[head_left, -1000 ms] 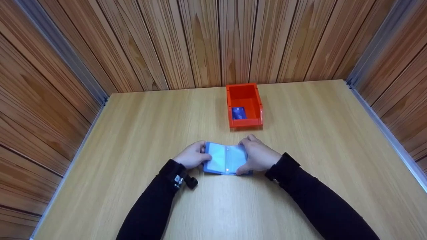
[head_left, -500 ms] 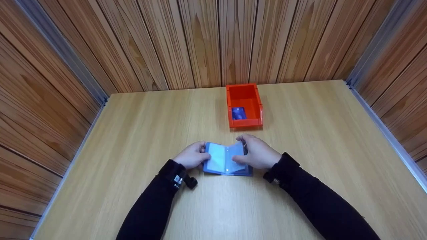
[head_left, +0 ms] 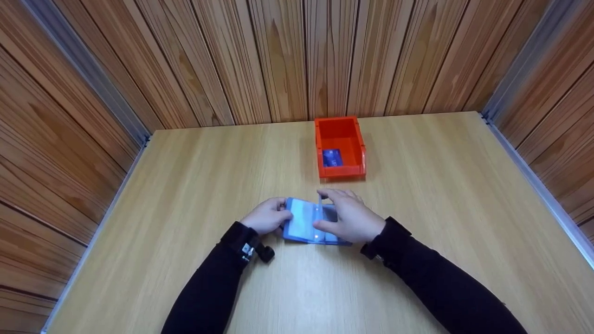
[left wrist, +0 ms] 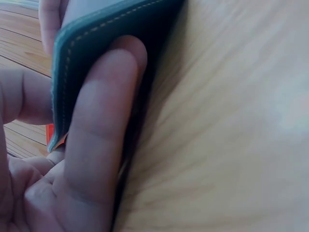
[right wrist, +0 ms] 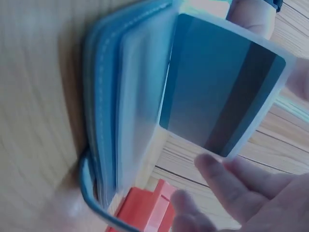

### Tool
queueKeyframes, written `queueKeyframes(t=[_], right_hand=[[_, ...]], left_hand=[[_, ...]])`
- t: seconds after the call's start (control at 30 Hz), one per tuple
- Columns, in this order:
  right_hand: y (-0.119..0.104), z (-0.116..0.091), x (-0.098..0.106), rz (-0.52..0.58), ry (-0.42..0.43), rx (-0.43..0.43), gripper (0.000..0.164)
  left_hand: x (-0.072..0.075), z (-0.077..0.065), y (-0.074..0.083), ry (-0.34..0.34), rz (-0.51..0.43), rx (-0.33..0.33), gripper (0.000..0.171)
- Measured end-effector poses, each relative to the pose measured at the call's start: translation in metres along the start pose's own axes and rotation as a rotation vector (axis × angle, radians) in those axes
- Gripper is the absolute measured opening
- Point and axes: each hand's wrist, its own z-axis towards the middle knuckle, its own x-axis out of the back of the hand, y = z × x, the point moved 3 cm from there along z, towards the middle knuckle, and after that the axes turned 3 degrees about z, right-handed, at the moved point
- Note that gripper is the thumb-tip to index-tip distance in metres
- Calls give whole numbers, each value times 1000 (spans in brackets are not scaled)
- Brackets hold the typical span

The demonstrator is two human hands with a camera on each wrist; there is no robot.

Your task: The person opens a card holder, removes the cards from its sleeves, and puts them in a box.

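Note:
A blue card holder [head_left: 300,221] lies spread on the table, its stitched cover [left wrist: 67,72] and clear inner pages visible. My left hand [head_left: 265,216] grips its left side, thumb on the inner page and fingers [left wrist: 99,125] under the cover. At the right half, my right hand [head_left: 355,216] holds a raised clear sleeve [right wrist: 285,72], with fingertips at its edge. Inside that sleeve is a card [right wrist: 207,77] with a dark stripe. More clear sleeves [right wrist: 145,101] stay against the right cover. From the head, my right hand hides part of that half.
Beyond the card holder stands an orange-red open-front bin [head_left: 342,172], with a dark blue card [head_left: 332,157] lying in it. A wood-plank wall [head_left: 283,60] closes off the back of the table [head_left: 222,171], and side walls flank it.
My right hand has shifted left, lifting the clear sleeve from lying flat to nearly upright. A dark card surface now shows at the right half. My left hand keeps its hold.

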Motion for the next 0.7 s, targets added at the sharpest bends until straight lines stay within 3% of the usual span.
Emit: queueKeyframes(t=[0.13, 0.3, 0.47, 0.7], right_hand=[[-6, -5, -10, -14, -74, 87, 83], [-16, -13, -27, -153, -223, 185, 67], [-20, -18, -35, -262, -242, 220, 58], [-19, -18, -37, -284, -244, 225, 59]], left_hand=[[-2, 0, -1, -13, -110, -6, 26], [-4, 0, 0, -22, -250, 38, 25], [-3, 0, 0, -25, -194, 35, 21], [-1, 0, -2, 0, -91, 15, 19]])
